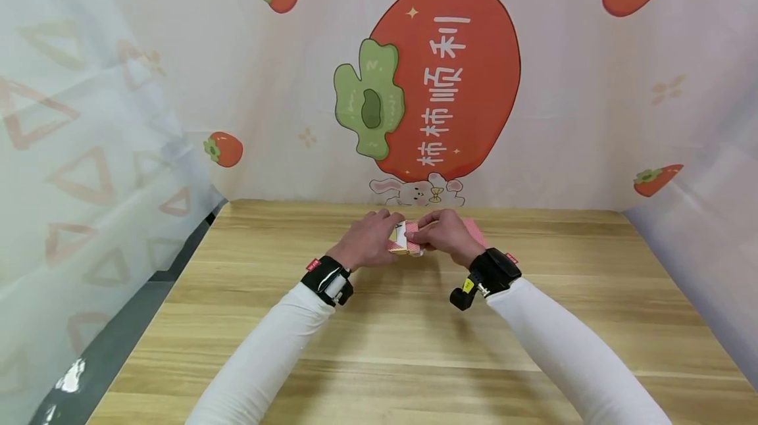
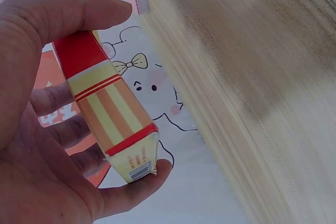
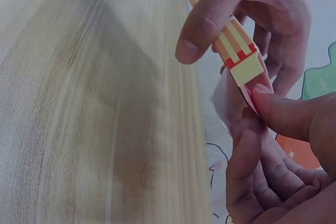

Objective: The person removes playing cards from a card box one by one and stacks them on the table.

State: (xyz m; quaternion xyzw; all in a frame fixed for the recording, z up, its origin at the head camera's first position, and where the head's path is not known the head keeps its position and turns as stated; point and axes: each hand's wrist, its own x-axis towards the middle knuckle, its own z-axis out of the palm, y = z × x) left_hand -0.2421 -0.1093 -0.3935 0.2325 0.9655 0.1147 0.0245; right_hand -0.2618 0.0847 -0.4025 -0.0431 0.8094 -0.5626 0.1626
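Observation:
My left hand (image 1: 368,239) holds a small striped playing-card box (image 2: 115,114), red, cream and orange with a barcode on its end panel. The thumb lies along one narrow side and the fingers spread round the other. My right hand (image 1: 445,235) pinches at the box's opposite end with thumb and fingertips. In the right wrist view a cream flap (image 3: 247,70) stands at that end, and thin translucent film (image 3: 223,98) hangs beside it. A white patch with a letter A and a red patterned face show on the box in the head view.
A pink patterned block (image 1: 476,233) stands behind my right hand, partly hidden by it. The wooden table (image 1: 403,352) ends at a white printed curtain (image 1: 562,116) just beyond the hands. Both wrists wear black camera straps.

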